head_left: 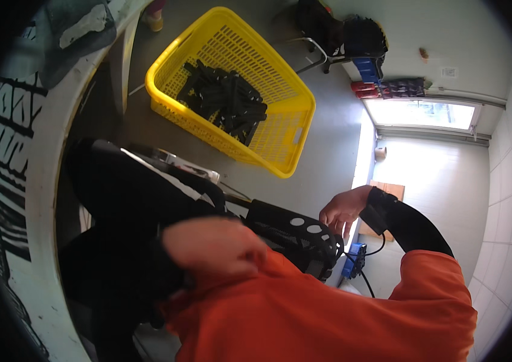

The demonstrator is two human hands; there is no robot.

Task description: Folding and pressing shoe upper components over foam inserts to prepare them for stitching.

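Observation:
My left hand (217, 246) is smeared by motion in front of my orange shirt (328, 314); its fingers are too blurred to read. Farther right, my right hand (346, 210) hangs with bent fingers apart, at the end of a black case-like thing (286, 226) with white round spots. Its fingertips overlap that edge, and I see nothing held in them. Black cables (366, 280) run near this end. A black band (380, 208) wraps my right wrist.
Beyond my hands, a yellow perforated plastic basket (174, 108) on the grey floor holds several black elongated parts (226, 99). A white table (41, 211) stands along the left. A chair with dark items (361, 39) is at the back, and a blue object (354, 260) at the right.

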